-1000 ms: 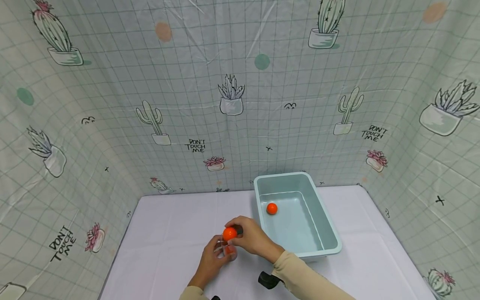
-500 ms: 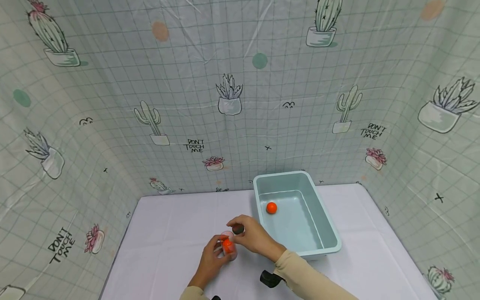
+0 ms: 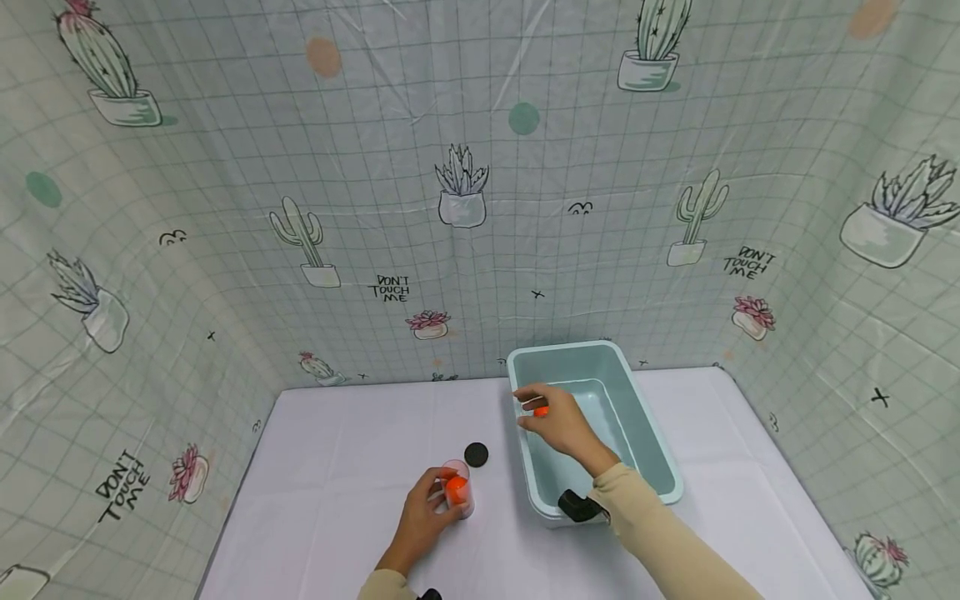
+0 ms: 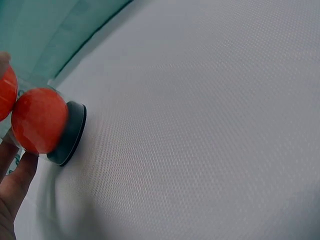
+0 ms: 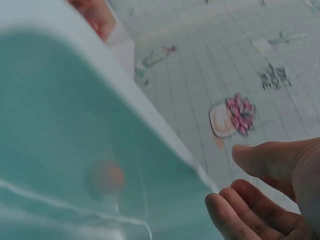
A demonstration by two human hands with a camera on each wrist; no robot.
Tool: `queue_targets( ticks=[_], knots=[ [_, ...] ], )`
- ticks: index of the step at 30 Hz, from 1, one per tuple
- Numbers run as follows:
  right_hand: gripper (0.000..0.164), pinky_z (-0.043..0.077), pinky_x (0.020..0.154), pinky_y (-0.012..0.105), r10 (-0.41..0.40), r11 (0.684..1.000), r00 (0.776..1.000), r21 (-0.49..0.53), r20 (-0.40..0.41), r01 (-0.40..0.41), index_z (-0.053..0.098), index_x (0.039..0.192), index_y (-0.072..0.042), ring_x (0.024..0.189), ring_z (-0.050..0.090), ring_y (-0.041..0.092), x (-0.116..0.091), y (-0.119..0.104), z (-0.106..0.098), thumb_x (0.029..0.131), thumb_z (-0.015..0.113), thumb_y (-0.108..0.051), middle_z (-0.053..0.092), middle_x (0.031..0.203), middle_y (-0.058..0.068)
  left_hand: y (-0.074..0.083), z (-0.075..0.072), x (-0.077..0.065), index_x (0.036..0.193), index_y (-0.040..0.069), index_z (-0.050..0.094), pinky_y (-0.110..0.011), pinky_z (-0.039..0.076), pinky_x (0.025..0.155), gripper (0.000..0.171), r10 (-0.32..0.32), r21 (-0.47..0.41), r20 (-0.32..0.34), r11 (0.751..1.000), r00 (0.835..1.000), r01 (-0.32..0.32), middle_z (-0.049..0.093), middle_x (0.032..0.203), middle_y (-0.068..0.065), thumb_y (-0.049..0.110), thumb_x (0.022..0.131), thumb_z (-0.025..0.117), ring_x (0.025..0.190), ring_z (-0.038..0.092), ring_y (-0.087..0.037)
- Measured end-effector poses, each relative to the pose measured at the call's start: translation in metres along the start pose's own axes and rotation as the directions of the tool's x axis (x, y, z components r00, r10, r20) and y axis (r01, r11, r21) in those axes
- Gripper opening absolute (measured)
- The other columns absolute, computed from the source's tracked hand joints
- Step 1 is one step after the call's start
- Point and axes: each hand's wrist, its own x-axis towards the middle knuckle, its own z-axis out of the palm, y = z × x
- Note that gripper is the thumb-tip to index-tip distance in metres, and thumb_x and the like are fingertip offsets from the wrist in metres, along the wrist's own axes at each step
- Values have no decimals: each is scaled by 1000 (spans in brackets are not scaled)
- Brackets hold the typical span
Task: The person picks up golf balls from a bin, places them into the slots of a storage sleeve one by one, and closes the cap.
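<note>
My left hand [image 3: 420, 521] holds a clear cylindrical container [image 3: 457, 467] upright on the white table, fingers and thumb around its side. Two orange balls show stacked in it in the left wrist view, the lower ball [image 4: 40, 121] just above a dark base [image 4: 70, 134]. Beside the container lies a round black disc [image 3: 476, 454]. Over the left part of the pale blue bin [image 3: 567, 349] my right hand [image 3: 558, 425] hovers, thumb and fingers apart with nothing between them. Another orange ball [image 3: 541, 412] lies in the bin, partly hidden by that hand; it is blurred in the right wrist view.
A white cloth covers the table [image 3: 337, 450]. Hanging fabric [image 3: 360, 167] with cactus prints and grid lines encloses it at the back and both sides. The bin stands on the right half, its walls raised above the tabletop.
The right hand let go of an orange ball into the container, then moved right and away over the bin. The black disc is now uncovered. The left hand stays in place.
</note>
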Motion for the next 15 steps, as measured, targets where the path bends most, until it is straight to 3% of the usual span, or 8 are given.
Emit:
queue_targets(
  ticks=[4,7,15],
  knots=[
    [37,55,70,32,46,999,999,-27,14,-46,62,113,-7,99,60,26,7,13,-18,77,71,-1,62,110,11,-2,0,0,112,10,54,-34,49,89,50,19,-4,-4,1000,1000,-19,54,117,-11,6,69,80,103,54,-29],
    [37,54,74,36,38,998,999,-60,29,-36,62,112,-6,100,60,28,13,22,-27,77,71,0,61,110,13,2,0,-1,112,8,53,-34,50,88,49,32,16,-2,999,999,-32,54,117,-12,5,70,79,102,54,-28],
    [41,53,79,39,42,989,984,-147,172,-16,61,112,-1,98,59,32,33,47,-35,73,73,6,59,112,18,30,-3,-5,110,0,53,-40,50,87,47,36,-5,4,999,999,-36,54,115,-18,-4,70,77,101,54,-33]
  ],
)
